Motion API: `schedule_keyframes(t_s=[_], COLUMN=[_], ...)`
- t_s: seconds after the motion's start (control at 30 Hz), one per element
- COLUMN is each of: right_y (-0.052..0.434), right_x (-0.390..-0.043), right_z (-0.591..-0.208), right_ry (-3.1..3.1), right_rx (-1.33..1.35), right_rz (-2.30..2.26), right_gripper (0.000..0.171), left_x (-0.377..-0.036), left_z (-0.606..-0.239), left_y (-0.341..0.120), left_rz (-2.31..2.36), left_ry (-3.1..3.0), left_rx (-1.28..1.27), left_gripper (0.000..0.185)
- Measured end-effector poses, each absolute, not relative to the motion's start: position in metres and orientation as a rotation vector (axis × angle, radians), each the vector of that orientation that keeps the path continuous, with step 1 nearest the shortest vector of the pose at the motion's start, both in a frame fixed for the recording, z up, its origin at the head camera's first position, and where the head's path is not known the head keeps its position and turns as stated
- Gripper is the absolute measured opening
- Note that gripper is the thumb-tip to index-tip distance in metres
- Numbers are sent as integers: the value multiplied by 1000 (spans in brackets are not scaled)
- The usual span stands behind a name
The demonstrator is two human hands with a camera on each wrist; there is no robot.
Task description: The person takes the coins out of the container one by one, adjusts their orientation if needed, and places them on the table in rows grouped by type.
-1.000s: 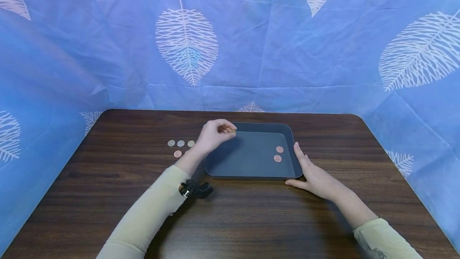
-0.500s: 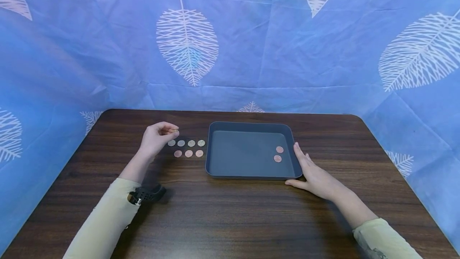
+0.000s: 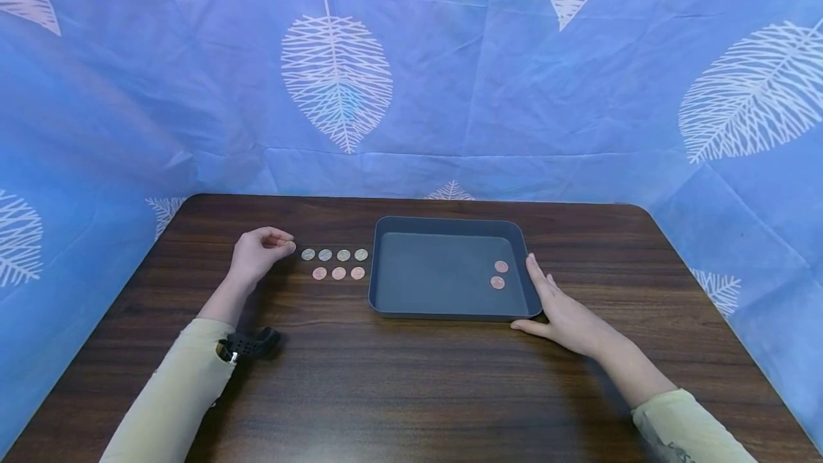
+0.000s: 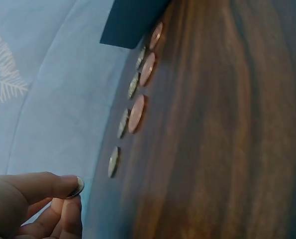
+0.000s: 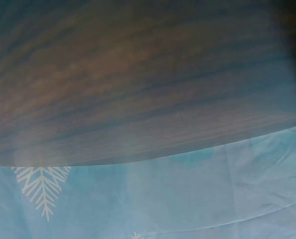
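My left hand pinches a coin between thumb and fingers, just left of two rows of coins on the table. The back row holds several silvery and yellowish coins; in front of it lie three copper coins. A dark grey rectangular tray stands right of the rows, with two copper coins near its right side. Against the tray's right wall rests my right hand, its fingers straight and the thumb by the near corner. The right wrist view does not show that hand.
Everything stands on a dark wood-grain table with rounded far corners. Behind it hangs a blue cloth with white leaf prints. A black strap sits around the left wrist.
From over the tray's left part, my left hand has moved left past the coin rows, then slightly farther left and nearer, with a coin in its fingers. The right hand has stayed still.
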State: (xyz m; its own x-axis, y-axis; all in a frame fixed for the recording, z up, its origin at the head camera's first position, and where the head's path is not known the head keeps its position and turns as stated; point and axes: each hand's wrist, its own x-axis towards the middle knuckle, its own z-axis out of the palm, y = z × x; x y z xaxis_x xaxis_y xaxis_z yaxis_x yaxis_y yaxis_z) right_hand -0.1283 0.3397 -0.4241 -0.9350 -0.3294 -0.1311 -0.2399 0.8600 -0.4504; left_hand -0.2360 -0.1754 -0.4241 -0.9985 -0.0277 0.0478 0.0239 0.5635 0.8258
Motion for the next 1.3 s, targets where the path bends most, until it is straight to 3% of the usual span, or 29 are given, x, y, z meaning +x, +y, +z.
schedule_keyframes(t_s=[0.5, 1.3], right_y=[341, 339], right_x=[-129, -127], right_z=[-424, -424], right_ry=[2836, 2838], right_rx=[-450, -426], right_rz=[-661, -652], right_gripper=[112, 111], left_x=[-240, -241], left_z=[-435, -439], left_y=[-174, -174], left_rz=[-1244, -1158], left_ry=[-2834, -2838], left_rx=[-24, 14], left_gripper=[16, 20])
